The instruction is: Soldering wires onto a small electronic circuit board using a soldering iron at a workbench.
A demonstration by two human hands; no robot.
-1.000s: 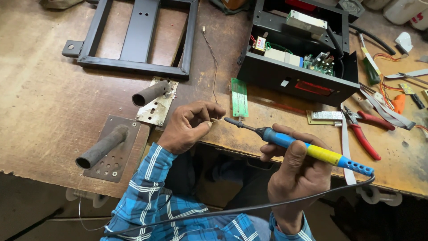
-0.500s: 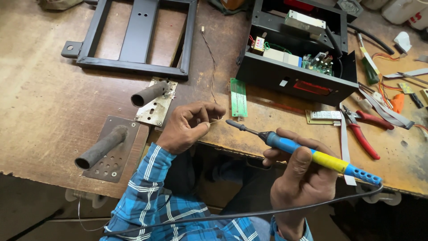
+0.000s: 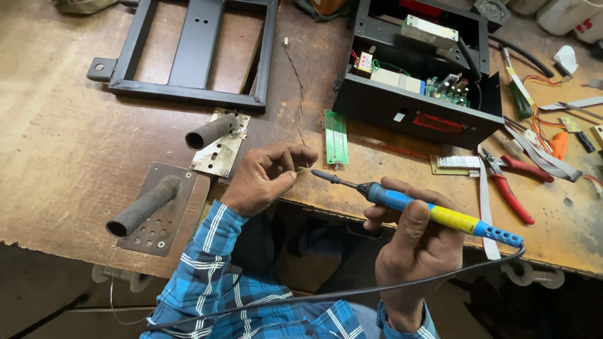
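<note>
Beyond both grips stands the open black metal electronics box point(image 3: 418, 94), the narrow green circuit board point(image 3: 336, 136) nearer. The right hand point(image 3: 418, 248), closed around the blue-and-yellow soldering iron point(image 3: 433, 210), has drawn its tip back from the left hand point(image 3: 267, 179), which pinches the thin wire point(image 3: 296, 81).

The circuit board point(image 3: 336, 136) lies on the workbench point(image 3: 56, 157), before the open enclosure point(image 3: 418, 103); pliers point(image 3: 510, 185) lie right of it.
</note>
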